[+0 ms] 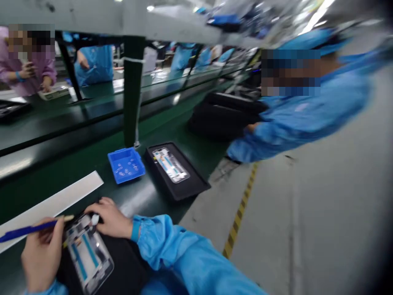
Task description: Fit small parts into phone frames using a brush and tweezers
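Note:
My left hand is closed around a blue pen-shaped tool with a pale tip, which points right over the top of a phone frame. This silvery frame has blue strips inside and lies on a black tray. My right hand rests at the frame's upper right corner, fingers bent together over the tray's far edge. By its thumb is a small white piece; whether the hand grips it, or something else, is hidden.
A blue bin with small clear pieces stands ahead, beside a second black tray holding another phone frame. A white strip lies at left. A green post rises behind. A co-worker in blue handles stacked black trays.

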`<state>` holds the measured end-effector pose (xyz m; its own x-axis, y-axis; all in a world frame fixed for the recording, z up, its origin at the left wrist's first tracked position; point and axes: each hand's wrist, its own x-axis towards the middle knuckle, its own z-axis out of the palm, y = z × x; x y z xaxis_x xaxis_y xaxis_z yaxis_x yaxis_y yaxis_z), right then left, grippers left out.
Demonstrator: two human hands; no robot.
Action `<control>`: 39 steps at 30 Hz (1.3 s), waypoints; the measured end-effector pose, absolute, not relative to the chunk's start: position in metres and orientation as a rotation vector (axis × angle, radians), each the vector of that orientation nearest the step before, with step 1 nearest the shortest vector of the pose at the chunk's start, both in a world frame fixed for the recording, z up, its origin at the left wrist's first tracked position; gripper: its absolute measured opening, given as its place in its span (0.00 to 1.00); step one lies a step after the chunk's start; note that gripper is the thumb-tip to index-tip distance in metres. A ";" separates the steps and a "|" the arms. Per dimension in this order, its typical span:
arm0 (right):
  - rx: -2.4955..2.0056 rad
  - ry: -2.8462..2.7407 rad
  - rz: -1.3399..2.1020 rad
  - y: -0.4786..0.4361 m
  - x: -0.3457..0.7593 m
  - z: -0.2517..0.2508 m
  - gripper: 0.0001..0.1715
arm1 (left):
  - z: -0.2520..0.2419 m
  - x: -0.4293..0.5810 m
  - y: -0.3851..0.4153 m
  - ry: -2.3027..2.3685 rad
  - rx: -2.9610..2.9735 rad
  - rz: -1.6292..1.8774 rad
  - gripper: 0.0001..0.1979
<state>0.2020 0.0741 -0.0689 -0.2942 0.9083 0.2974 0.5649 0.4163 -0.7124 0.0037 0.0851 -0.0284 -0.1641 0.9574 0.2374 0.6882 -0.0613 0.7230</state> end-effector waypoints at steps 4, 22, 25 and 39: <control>-1.192 -1.722 0.707 0.062 0.204 -0.069 0.12 | -0.005 0.009 0.074 1.762 1.548 1.460 0.09; -1.156 -1.619 1.103 0.067 0.203 -0.035 0.08 | -0.035 -0.016 0.069 1.619 1.987 0.699 0.12; -1.208 -1.601 1.026 0.065 0.201 -0.036 0.05 | -0.037 -0.016 0.068 1.622 1.995 0.707 0.11; -1.213 -1.585 0.917 0.061 0.201 -0.042 0.02 | -0.037 -0.015 0.068 1.627 2.032 0.726 0.10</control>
